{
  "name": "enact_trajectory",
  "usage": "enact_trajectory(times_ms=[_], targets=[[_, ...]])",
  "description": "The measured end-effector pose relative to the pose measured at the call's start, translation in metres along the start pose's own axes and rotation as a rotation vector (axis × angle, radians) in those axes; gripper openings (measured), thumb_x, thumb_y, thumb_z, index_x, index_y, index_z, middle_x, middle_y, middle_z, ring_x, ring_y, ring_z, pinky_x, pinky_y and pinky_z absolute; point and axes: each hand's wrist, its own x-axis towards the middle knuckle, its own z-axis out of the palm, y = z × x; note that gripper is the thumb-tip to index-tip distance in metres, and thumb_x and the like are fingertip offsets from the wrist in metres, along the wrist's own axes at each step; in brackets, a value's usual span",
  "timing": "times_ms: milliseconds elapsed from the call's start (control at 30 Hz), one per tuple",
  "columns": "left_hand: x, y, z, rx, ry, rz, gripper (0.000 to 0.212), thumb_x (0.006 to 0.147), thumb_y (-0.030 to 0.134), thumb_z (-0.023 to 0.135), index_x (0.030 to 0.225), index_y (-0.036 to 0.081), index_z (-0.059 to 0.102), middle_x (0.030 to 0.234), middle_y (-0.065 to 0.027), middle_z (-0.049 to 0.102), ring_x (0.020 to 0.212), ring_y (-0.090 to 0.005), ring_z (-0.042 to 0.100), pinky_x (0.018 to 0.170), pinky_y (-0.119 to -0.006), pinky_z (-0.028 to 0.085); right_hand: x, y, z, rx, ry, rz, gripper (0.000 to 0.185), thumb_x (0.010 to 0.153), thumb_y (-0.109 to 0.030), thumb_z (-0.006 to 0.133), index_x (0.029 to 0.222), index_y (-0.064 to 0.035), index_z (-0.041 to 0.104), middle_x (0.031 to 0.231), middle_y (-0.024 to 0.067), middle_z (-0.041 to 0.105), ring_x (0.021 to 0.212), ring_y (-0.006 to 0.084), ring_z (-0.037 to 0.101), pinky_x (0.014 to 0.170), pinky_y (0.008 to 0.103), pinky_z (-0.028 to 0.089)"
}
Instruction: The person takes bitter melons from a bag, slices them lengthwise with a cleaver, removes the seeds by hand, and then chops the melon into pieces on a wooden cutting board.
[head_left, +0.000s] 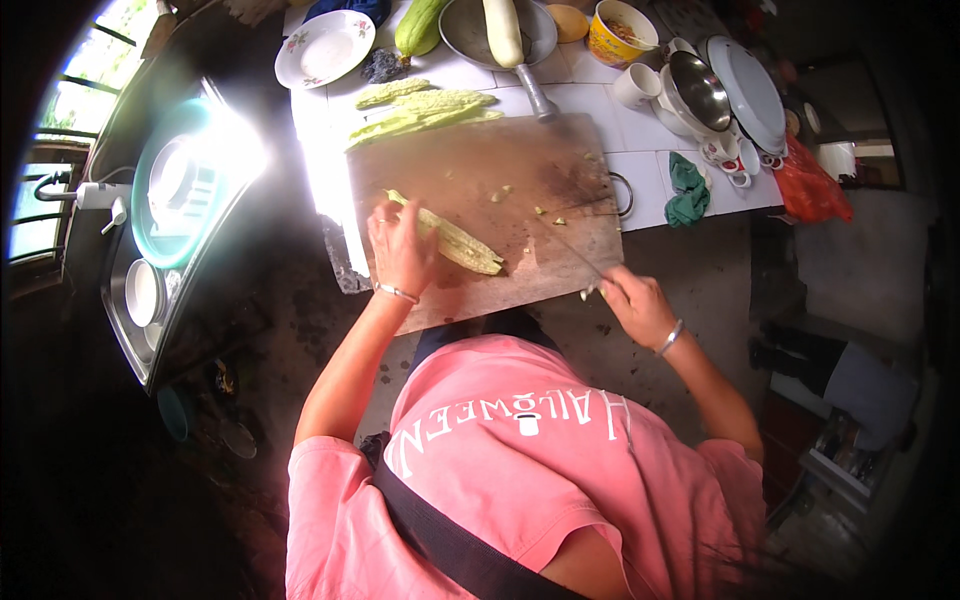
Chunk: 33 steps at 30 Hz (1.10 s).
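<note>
A long piece of pale green bitter melon (461, 244) lies slantwise on a worn wooden cutting board (480, 165). My left hand (403, 244) is on its left end, fingers bent over it. At the board's lower right edge my right hand (637, 304) grips a knife (574, 251), whose blurred blade reaches over the board; its handle is hidden in the hand. Small green scraps (501, 194) are scattered across the board. Beyond its far left edge lie several more bitter melon pieces (427, 109).
Behind the board are a floral plate (326, 49), a green gourd (420, 26) and a metal pan (540, 45) with a pale gourd across it. Cups, a steel bowl (699, 90) and a green cloth (686, 189) sit right. A sink with a teal basin (142, 202) stands left.
</note>
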Motion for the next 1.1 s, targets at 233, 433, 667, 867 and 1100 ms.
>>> enact_trajectory(times_ms=[233,433,667,867,1100], targets=[[0.029,-0.019,-0.013,0.046,-0.212,0.018,0.052,0.062,0.020,0.068,0.113,0.019,0.059,0.126,-0.0213,0.039,0.116,-0.0418,0.035,0.099,-0.047,0.033,0.062,0.043,0.031,-0.356,0.289,-0.026,0.022,0.084,-0.027,0.061,0.092,-0.0091,0.051,0.079,0.0116,0.062,0.069,0.0342,0.061,0.057,0.0440,0.047],[0.041,-0.028,-0.025,0.073,-0.383,0.099,0.040,0.064,0.024,0.074,0.100,0.011,0.065,0.108,-0.0168,0.051,0.103,-0.0343,0.044,0.091,-0.043,0.034,0.074,0.058,0.048,-0.493,0.262,0.007,0.029,0.080,-0.030,0.064,0.098,-0.0110,0.050,0.084,0.0111,0.055,0.080,0.0326,0.057,0.065,0.0439,0.045],[0.031,-0.027,-0.016,-0.020,-0.200,0.175,0.027,0.074,0.025,0.070,0.096,0.011,0.066,0.100,-0.0126,0.052,0.098,-0.0307,0.045,0.088,-0.041,0.034,0.090,0.009,0.062,-0.420,0.436,-0.347,0.023,0.078,-0.020,0.061,0.098,-0.0084,0.059,0.103,0.0105,0.052,0.095,0.0300,0.050,0.080,0.0427,0.040],[0.020,-0.014,-0.007,-0.090,-0.093,0.140,0.021,0.078,0.023,0.068,0.096,0.011,0.065,0.102,-0.0127,0.050,0.096,-0.0308,0.045,0.086,-0.041,0.036,0.137,-0.041,0.106,-0.023,0.048,-0.418,0.026,0.083,-0.016,0.055,0.107,-0.0068,0.058,0.092,0.0100,0.059,0.085,0.0297,0.058,0.076,0.0382,0.046],[0.012,-0.011,0.011,-0.398,0.082,-0.207,0.063,0.080,0.016,0.067,0.131,0.001,0.033,0.116,-0.0202,0.043,0.101,-0.0284,0.048,0.087,-0.038,0.042,0.151,-0.037,0.105,0.541,-0.460,0.075,0.025,0.089,-0.008,0.042,0.108,-0.0003,0.057,0.078,0.0027,0.058,0.069,0.0089,0.055,0.064,0.0240,0.046]])
